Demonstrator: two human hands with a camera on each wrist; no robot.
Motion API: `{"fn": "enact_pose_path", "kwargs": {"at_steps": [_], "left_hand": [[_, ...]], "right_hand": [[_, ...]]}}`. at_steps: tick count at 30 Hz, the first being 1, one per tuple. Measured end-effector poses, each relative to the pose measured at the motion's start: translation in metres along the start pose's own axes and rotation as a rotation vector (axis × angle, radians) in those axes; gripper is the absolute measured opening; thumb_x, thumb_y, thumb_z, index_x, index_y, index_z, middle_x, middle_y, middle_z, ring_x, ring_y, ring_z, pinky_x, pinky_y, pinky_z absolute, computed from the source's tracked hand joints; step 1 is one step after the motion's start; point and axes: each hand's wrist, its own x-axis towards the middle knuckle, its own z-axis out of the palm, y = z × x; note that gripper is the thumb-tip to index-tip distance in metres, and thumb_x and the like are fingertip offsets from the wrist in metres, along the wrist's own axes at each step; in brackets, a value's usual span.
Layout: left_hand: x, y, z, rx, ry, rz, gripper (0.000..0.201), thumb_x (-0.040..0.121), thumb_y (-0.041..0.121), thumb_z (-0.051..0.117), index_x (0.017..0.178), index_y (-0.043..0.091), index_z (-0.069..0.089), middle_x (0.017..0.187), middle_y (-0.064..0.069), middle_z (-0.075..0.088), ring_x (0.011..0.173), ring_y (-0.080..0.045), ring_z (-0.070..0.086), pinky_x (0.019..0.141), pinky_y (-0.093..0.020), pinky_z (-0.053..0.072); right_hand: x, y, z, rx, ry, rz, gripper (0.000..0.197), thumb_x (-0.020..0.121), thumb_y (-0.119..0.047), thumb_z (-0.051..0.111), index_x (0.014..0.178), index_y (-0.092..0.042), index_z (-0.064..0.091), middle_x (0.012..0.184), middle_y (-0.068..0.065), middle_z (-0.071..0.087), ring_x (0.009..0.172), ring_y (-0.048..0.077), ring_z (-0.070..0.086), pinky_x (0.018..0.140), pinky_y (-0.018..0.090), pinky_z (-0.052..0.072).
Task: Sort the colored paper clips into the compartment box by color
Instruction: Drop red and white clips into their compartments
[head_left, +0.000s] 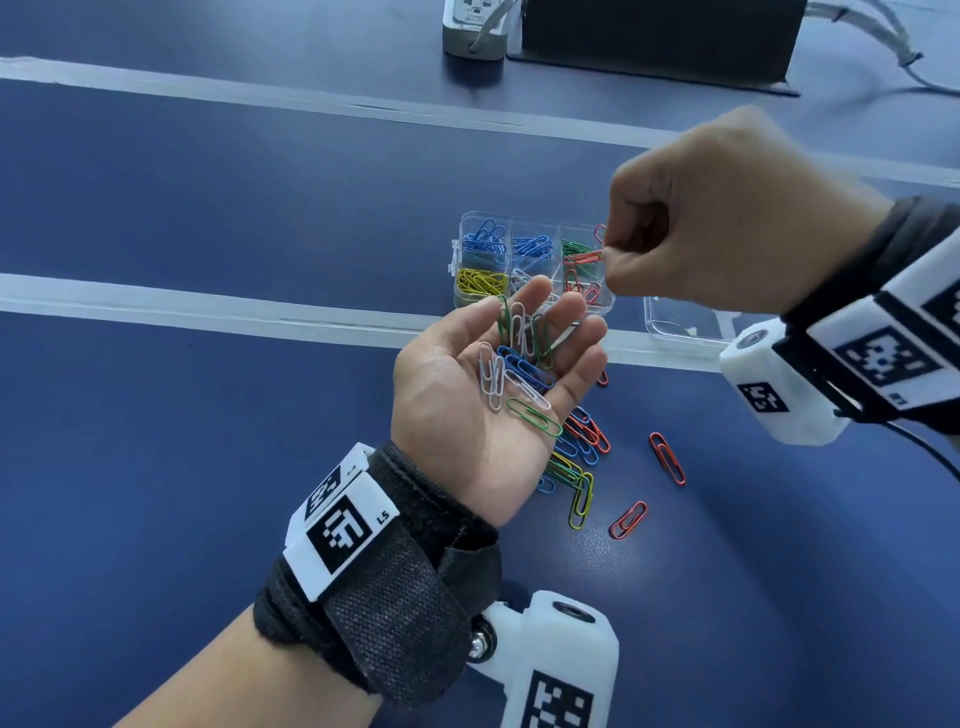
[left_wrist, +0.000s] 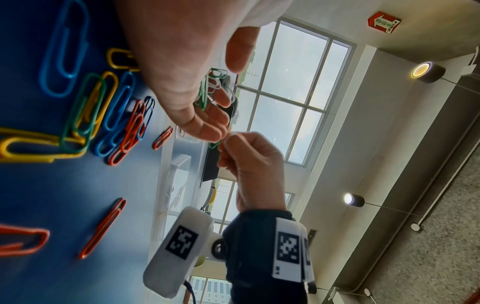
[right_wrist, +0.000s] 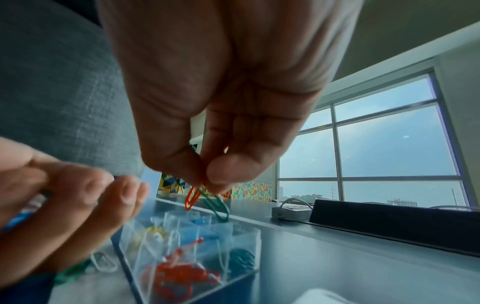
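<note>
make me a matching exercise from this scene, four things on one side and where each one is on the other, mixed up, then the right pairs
Things:
1. yellow clips in the compartment box
2. orange clip and green clip
3. white, blue and green clips
4. two lone orange clips

Places:
A. pinched by the right hand above the box
B. lying on the left hand, palm up
C. on the blue table, right of the loose pile
D. near-left compartment of the clear box

Pairs: 1-D, 2-A, 3-B, 4-C
</note>
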Motion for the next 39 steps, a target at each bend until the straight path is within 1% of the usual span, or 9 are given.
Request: {"fn": "enact_pose_path", "kwargs": {"at_steps": [6, 13, 18, 23, 26, 30, 33, 36, 39], "left_hand": [[0.001, 0.004, -0.001, -0.038, -0.001, 0.019, 0.031, 0.087, 0.024, 0.039, 0.097, 0.006, 0.062, 0.098, -0.016, 0.065, 0.09, -0.032, 0.064, 0.081, -0.04, 0.053], [0.002, 0.005, -0.001, -0.043, -0.007, 0.031, 0.032, 0.084, 0.025, 0.041, 0.098, 0.006, 0.063, 0.1, -0.016, 0.065, 0.091, -0.033, 0.065, 0.081, -0.039, 0.054], [0.001, 0.006, -0.001, -0.046, -0.012, 0.04, 0.032, 0.084, 0.025, 0.041, 0.099, 0.006, 0.062, 0.098, -0.016, 0.065, 0.09, -0.032, 0.065, 0.081, -0.04, 0.054], [0.001, 0.006, -0.001, -0.043, -0.004, 0.045, 0.033, 0.089, 0.026, 0.038, 0.101, 0.006, 0.062, 0.095, -0.015, 0.065, 0.088, -0.031, 0.065, 0.079, -0.04, 0.054], [0.001, 0.006, -0.002, -0.041, 0.0, 0.051, 0.033, 0.089, 0.026, 0.038, 0.099, 0.006, 0.062, 0.092, -0.014, 0.066, 0.086, -0.031, 0.066, 0.078, -0.04, 0.055], [0.002, 0.006, -0.002, -0.037, -0.003, 0.056, 0.033, 0.089, 0.026, 0.038, 0.095, 0.006, 0.064, 0.086, -0.014, 0.068, 0.079, -0.029, 0.068, 0.076, -0.04, 0.056], [0.002, 0.005, -0.002, -0.034, -0.001, 0.059, 0.032, 0.088, 0.025, 0.039, 0.095, 0.006, 0.064, 0.086, -0.013, 0.068, 0.08, -0.029, 0.067, 0.079, -0.041, 0.055], [0.001, 0.004, -0.001, -0.029, -0.007, 0.055, 0.031, 0.085, 0.025, 0.041, 0.095, 0.007, 0.064, 0.088, -0.013, 0.067, 0.086, -0.03, 0.066, 0.081, -0.041, 0.054], [0.0, 0.004, -0.001, -0.029, -0.015, 0.05, 0.031, 0.085, 0.025, 0.041, 0.097, 0.007, 0.063, 0.089, -0.013, 0.067, 0.087, -0.03, 0.065, 0.08, -0.04, 0.054]], "right_hand": [[0.002, 0.0, 0.005, -0.084, -0.101, -0.038, 0.007, 0.066, -0.018, 0.064, 0.059, -0.015, 0.062, 0.048, -0.007, 0.047, 0.05, 0.022, 0.047, 0.058, 0.025, 0.038], [0.002, 0.0, 0.004, -0.022, -0.204, -0.102, 0.016, 0.071, -0.016, 0.063, 0.08, -0.025, 0.071, 0.064, -0.01, 0.061, 0.062, 0.015, 0.06, 0.065, 0.02, 0.038], [0.001, 0.008, -0.001, 0.038, -0.135, -0.02, 0.021, 0.074, -0.009, 0.063, 0.087, -0.025, 0.07, 0.074, -0.008, 0.067, 0.069, 0.018, 0.063, 0.071, 0.026, 0.045], [0.002, 0.012, 0.004, -0.022, -0.121, -0.008, 0.02, 0.081, -0.013, 0.059, 0.091, -0.024, 0.073, 0.075, -0.005, 0.064, 0.067, 0.017, 0.052, 0.069, 0.024, 0.038], [0.003, 0.006, 0.007, -0.102, -0.211, -0.037, 0.019, 0.084, -0.022, 0.057, 0.092, -0.03, 0.073, 0.081, 0.0, 0.063, 0.075, 0.027, 0.057, 0.071, 0.035, 0.049], [0.01, -0.001, 0.01, -0.32, -0.306, -0.03, 0.019, 0.084, -0.029, 0.051, 0.088, -0.031, 0.069, 0.082, 0.0, 0.06, 0.082, 0.035, 0.059, 0.061, 0.033, 0.047], [0.019, -0.007, 0.012, -0.463, -0.32, -0.024, 0.017, 0.082, -0.022, 0.05, 0.082, -0.02, 0.067, 0.073, 0.005, 0.057, 0.074, 0.036, 0.058, 0.049, 0.023, 0.032], [0.024, -0.012, 0.01, -0.528, -0.357, -0.037, 0.017, 0.084, -0.019, 0.051, 0.085, -0.021, 0.068, 0.064, 0.003, 0.046, 0.067, 0.035, 0.053, 0.046, 0.02, 0.024], [0.028, -0.014, 0.008, -0.561, -0.38, -0.07, 0.018, 0.084, -0.017, 0.053, 0.088, -0.023, 0.07, 0.07, 0.005, 0.051, 0.065, 0.034, 0.052, 0.045, 0.02, 0.025]]}}
